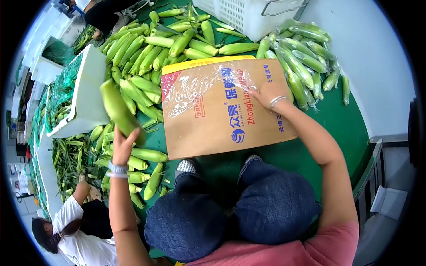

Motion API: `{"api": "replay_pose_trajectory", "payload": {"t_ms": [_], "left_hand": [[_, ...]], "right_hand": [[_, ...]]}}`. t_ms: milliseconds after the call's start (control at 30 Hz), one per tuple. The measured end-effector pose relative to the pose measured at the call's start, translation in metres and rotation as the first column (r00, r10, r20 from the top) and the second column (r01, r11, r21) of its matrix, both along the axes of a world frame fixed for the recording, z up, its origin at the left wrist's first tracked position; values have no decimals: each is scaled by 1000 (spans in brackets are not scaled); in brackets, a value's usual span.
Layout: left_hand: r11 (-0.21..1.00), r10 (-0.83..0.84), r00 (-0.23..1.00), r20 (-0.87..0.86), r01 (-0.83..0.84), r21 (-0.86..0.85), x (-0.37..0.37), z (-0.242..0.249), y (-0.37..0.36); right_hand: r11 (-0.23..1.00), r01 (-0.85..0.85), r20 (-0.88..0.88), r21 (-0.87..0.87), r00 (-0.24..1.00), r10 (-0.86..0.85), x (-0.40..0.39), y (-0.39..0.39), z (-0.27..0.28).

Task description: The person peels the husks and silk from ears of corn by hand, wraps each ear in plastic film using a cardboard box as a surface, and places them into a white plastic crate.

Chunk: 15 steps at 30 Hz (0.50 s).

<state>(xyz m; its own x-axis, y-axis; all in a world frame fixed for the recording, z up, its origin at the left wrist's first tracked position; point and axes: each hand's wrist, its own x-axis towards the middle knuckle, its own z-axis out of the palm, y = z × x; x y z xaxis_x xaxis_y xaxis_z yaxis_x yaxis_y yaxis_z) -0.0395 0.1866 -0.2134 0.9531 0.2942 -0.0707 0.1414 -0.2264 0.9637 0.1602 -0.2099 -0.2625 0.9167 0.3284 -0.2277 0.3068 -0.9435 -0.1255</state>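
My left hand (123,146) is wrapped around the lower end of a green-husked ear of corn (116,106), raised and tilted over the pile to the left. A cardboard box (199,137) printed with blue and red lettering lies in front of my knees. Clear plastic film (191,95) is spread wrinkled across its upper part. Resting on the right side of the box, near the film's edge, my right hand (270,94) has its thumb apart from its fingers. Those fingers are partly foreshortened.
Husked corn ears (146,57) are heaped behind and left of the box. Film-wrapped ears (306,57) lie at the right. A white crate (239,17) stands at the back, and a white foam box (82,97) at the left. Another person (84,226) works at lower left among loose husks (71,164).
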Motion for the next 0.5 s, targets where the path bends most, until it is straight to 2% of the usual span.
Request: {"api": "replay_pose_trajectory", "payload": {"t_ms": [33, 67, 100, 133, 200, 233, 267, 333, 400, 433, 467, 500], "left_hand": [[984, -83, 996, 36, 76, 161, 26, 13, -10], [944, -237, 959, 153, 190, 268, 55, 27, -33], [657, -322, 929, 182, 81, 750, 83, 18, -43], [589, -390, 907, 159, 113, 800, 110, 16, -70], [592, -433, 893, 123, 178, 786, 157, -15, -103], [553, -479, 874, 87, 223, 803, 174, -29, -110], [504, -517, 854, 50, 257, 825, 184, -33, -117], [391, -500, 846, -185, 412, 823, 189, -38, -128], [382, -534, 816, -219, 465, 799, 188, -39, -141], [374, -556, 796, -240, 498, 783, 185, -39, -145], [370, -546, 801, -246, 494, 787, 185, -44, -144], [373, -618, 775, -132, 436, 819, 186, -52, -141]], "right_hand": [[1000, 9, 9, -3, 1000, -9, 4, 3, -2], [946, 218, -370, 242, 921, -117, 8, 5, -1], [796, 477, -704, 373, 704, -92, 11, 5, 0], [792, 481, -697, 375, 710, -102, 9, -1, -1], [505, 687, -846, 522, 489, 210, -1, -30, -1], [284, 803, -843, 525, 443, 305, -6, -49, 2], [269, 806, -842, 528, 455, 290, -3, -71, 3], [-98, 745, -678, 659, 646, 352, 4, -104, 4], [-281, 635, -537, 719, 765, 355, 22, -85, 24], [-112, 454, -412, 884, 870, 272, 28, -57, 36], [75, 228, -240, 971, 944, 227, 36, -24, 44], [231, 56, -122, 971, 951, 283, 43, 10, 26]]}}
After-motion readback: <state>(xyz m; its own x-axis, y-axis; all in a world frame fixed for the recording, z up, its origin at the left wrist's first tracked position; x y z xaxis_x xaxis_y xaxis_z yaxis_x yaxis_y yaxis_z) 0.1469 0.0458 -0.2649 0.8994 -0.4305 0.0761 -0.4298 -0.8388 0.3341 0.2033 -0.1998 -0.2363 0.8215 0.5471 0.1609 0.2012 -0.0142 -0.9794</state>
